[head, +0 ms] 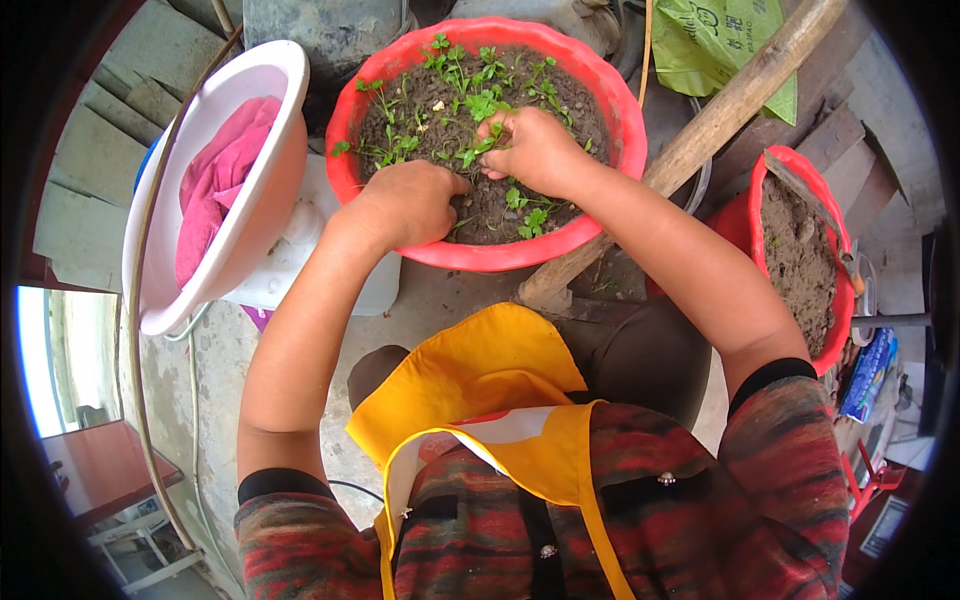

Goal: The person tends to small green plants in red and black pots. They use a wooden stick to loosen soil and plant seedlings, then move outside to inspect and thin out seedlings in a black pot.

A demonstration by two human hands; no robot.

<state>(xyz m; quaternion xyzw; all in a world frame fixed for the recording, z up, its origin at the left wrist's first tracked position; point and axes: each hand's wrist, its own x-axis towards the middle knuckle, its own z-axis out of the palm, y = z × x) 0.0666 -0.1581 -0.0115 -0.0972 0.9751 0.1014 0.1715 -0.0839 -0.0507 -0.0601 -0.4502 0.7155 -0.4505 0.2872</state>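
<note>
A round red plastic planter (pixel 491 259) filled with dark soil (pixel 491 225) stands before me. Small green leafy seedlings (pixel 454 71) grow across its far half, with a few more (pixel 534 223) near the close rim. My left hand (pixel 412 201) rests over the near left rim, its fingers curled down and a fingertip at the soil. Just right of the middle, my right hand (pixel 531 150) has thumb and fingers pinched on a green seedling (pixel 480 148) above the soil. The two hands are apart, a short gap of soil between them.
At left a white and pink basin (pixel 292 82) holds a pink cloth (pixel 225 172), tilted. A thick wooden handle (pixel 735 101) runs diagonally behind my right forearm. A second red planter with soil (pixel 802 255) stands right, near a green plastic bag (pixel 705 45). A thin cane (pixel 139 300) curves at left.
</note>
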